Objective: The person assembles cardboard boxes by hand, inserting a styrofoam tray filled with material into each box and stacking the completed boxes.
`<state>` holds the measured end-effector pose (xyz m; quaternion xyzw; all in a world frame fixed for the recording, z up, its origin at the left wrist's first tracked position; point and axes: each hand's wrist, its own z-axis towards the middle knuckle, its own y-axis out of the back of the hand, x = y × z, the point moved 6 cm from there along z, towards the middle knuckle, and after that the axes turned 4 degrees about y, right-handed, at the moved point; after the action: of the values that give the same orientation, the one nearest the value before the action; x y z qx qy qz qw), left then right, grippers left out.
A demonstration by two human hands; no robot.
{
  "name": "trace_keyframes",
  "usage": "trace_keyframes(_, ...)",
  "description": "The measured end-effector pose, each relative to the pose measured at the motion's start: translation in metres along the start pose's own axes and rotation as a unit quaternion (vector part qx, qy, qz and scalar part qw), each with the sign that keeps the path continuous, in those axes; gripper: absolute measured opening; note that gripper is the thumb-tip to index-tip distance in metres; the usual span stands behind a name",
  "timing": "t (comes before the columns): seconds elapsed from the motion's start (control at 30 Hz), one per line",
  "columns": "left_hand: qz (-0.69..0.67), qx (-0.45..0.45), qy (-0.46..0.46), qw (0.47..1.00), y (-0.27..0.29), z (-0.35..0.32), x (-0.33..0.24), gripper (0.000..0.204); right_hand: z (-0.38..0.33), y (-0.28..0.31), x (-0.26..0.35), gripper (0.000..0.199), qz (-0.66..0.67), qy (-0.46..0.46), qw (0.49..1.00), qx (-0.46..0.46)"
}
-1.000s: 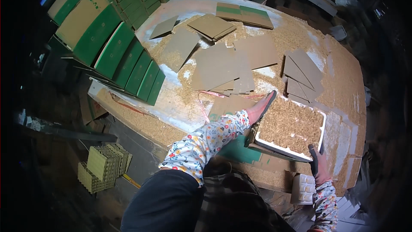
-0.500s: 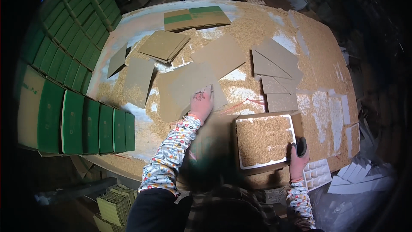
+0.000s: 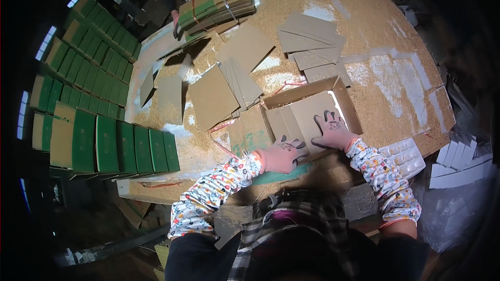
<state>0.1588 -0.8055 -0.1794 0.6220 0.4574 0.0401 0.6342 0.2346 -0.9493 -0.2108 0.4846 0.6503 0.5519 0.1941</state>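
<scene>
An open brown carton [image 3: 348,105] stands near the table's front edge. Inside it lies a flat grey-brown cardboard sheet [image 3: 311,110], covering most of the opening. At the right, a strip of white tray edge [image 3: 335,103] shows beside the sheet; what lies below is hidden. My right hand [image 3: 335,132], in a pink and dark glove, rests on the sheet with fingers spread. My left hand [image 3: 283,156], gloved alike, lies at the carton's near left corner, its fingers stretched over the cardboard. Left of the carton are loose cardboard sheets [image 3: 213,98].
Green cartons [image 3: 109,143] stand in rows along the left. A strapped bundle of flattened cartons [image 3: 219,9] sits at the far side, between another person's gloved hands. More sheets [image 3: 312,41] lie beyond the carton. A white moulded tray [image 3: 403,157] is at right; sawdust covers the table.
A cardboard sheet now covers the sawdust-filled tray in the carton. My left hand came from the loose sheets to the carton; my right moved from its side onto the sheet. A strapped bundle appeared.
</scene>
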Motion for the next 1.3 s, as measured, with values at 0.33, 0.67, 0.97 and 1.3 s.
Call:
trace_keyframes(0.33,0.136,-0.356,0.194,0.904,0.068,0.005,0.018,0.051,0.011,0.094,-0.065,0.043,0.292,0.128,0.918,-0.235)
trace_keyframes(0.67,-0.392,-0.353,0.567,0.633,-0.048,-0.010,0.106,0.088,0.065,-0.019,-0.126,0.066,0.287,-0.053,0.956,0.006)
trace_keyframes(0.97,-0.694,-0.507,0.197,0.472,-0.002,-0.142,0.125,0.044,0.010,0.017,0.009,0.060,0.836,0.057,0.545,-0.035)
trace_keyframes(1.3,0.159,-0.929,0.217,0.253,0.261,-0.789,0.034,0.067,0.109,0.226,0.427,0.052,0.649,0.296,0.700,-0.025)
